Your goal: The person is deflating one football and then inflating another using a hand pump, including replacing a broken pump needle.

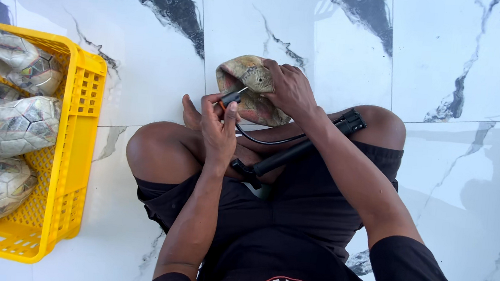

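Right hand point(290, 90) clasps the deflated ball point(248, 89); left hand point(218, 128), just below the ball, pinches the pump needle point(231, 98); yellow crate point(78, 143) well left of it.

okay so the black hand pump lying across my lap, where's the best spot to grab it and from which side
Probably the black hand pump at mid-barrel, coming from above: the barrel is long, round and lies bare across the lap, while the hose end sits under the left hand and the right forearm crosses near the handle end.

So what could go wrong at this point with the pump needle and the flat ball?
The needle meets the deflated ball at a slant; the left hand pinching it could bend it or miss the valve. The right hand grips limp, folded material that may slip. The pump rests loosely across the lap and could roll off.
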